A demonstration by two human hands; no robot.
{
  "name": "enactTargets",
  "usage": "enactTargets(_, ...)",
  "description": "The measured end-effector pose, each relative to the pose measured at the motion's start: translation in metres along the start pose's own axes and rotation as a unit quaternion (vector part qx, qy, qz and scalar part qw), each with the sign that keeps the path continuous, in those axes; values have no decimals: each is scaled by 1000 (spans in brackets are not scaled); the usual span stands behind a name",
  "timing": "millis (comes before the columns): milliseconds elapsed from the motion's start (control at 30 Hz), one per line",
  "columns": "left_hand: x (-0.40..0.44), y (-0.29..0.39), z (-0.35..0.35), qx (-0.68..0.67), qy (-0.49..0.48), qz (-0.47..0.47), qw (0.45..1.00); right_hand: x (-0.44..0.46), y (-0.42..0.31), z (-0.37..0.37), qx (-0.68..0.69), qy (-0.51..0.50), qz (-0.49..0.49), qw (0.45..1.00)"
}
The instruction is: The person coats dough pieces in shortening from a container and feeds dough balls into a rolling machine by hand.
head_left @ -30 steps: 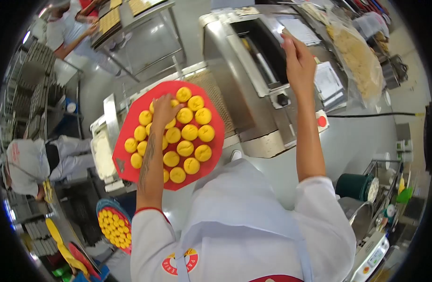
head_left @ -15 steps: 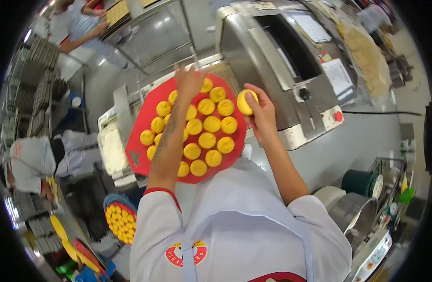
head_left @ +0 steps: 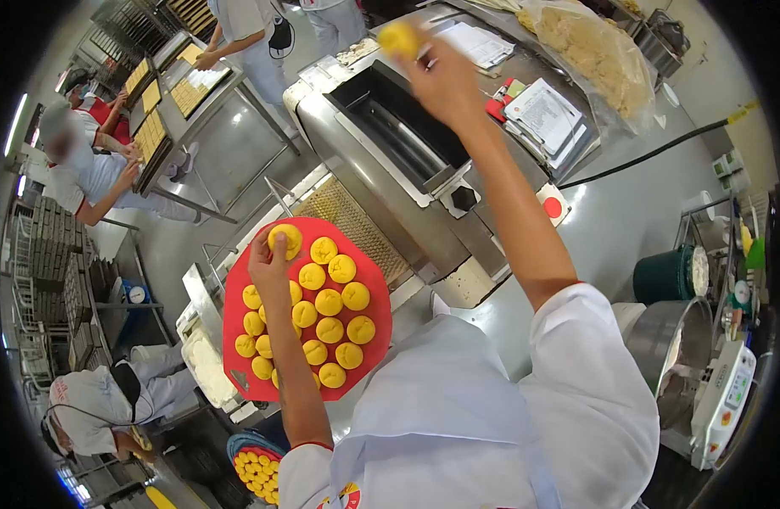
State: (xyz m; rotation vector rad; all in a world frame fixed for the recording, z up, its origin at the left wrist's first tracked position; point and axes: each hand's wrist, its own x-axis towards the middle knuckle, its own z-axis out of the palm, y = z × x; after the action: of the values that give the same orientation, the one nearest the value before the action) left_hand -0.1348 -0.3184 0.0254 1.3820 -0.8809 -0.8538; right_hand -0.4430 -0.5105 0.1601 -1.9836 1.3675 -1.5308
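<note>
My left hand (head_left: 268, 261) has its fingers closed on a yellow dough ball (head_left: 285, 242) at the upper left edge of a red tray (head_left: 237, 318). Several more yellow dough balls (head_left: 329, 302) rest on that tray in rough rows. Raised over the far end of the steel machine (head_left: 322, 136), my right hand (head_left: 436, 81) grips another yellow dough ball (head_left: 398, 40), slightly blurred. Beneath and beside that hand is the machine's dark open hopper (head_left: 398, 127).
A textured belt (head_left: 352, 220) lies beyond the tray. White dough or flour fills a bin (head_left: 207, 369) at left. Co-workers stand at a table (head_left: 186, 119) at upper left; another person (head_left: 93, 407) bends at lower left. A steel bowl (head_left: 661, 339) is at right.
My right hand has moved up and away over the machine with its dough ball. My left hand, open before, now holds a ball at the tray's edge. The view has shifted.
</note>
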Motion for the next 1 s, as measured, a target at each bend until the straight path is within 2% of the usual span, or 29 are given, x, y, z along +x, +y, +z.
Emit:
enactTargets(33,-7,12,12,-10,-4,9,1000,-8,46,23,-206,-25,-102,973)
enactTargets(100,-15,37,42,-34,-13,28,999,-32,50,22,-98,-77,-38,992)
enactTargets(133,-18,48,61,-46,-25,49,997,-48,28,9,-63,-108,-1,992)
enactTargets(167,-23,58,78,-56,-34,66,996,-69,2,3,95,-163,83,978)
enactTargets(200,-29,71,98,-88,-77,43,992,-92,-27,-3,187,-227,122,948)
enactTargets(267,-35,90,128,-151,-169,0,974,-108,-40,-11,167,-224,-6,960)
enactTargets(333,-33,87,122,-73,-137,36,987,-90,-22,-21,191,-116,45,974)
enactTargets(367,-29,86,114,-34,-123,56,990,-75,-16,-28,202,-33,31,978)
enactTargets(400,-18,69,96,128,-82,113,982,-63,-9,-35,146,-17,3,989)
enactTargets(433,1,34,70,285,-41,168,943,-53,-2,-42,90,0,-26,996)
enactTargets(467,17,-7,45,432,2,218,875,-48,4,-47,32,17,-54,998)
enactTargets(500,26,-57,20,527,-22,181,830,-50,12,-46,-78,-104,-25,991)
enactTargets(533,30,-93,3,615,-45,144,774,-58,24,-44,-111,-82,-64,988)
enactTargets(600,25,-104,-8,524,-106,137,834,-68,37,-41,-174,-32,-140,974)
enactTargets(633,19,-112,-10,471,-129,128,863,-73,34,-49,-176,15,-124,976)
enactTargets(733,15,-74,0,404,-173,52,897,-104,-22,-57,-8,-51,90,995)
enactTargets(767,10,-59,3,383,-156,34,910,-125,-34,-40,38,-89,108,989)
enactTargets(800,10,-43,11,359,-135,26,923,-146,-50,-24,38,-134,80,987)
enactTargets(833,8,-28,17,236,-160,31,958,-167,-58,2,57,-151,67,985)
enactTargets(867,3,-13,23,107,-185,39,976,-183,-61,22,131,-178,103,970)
enactTargets(900,-6,13,28,33,-200,-8,979,-200,-63,42,200,-201,143,948)
enactTargets(967,-17,58,29,-118,-234,-95,960,-211,-66,66,429,-254,307,811)
enactTargets(1000,-8,51,22,-7,-201,-5,980,-210,-67,66,433,-224,328,809)
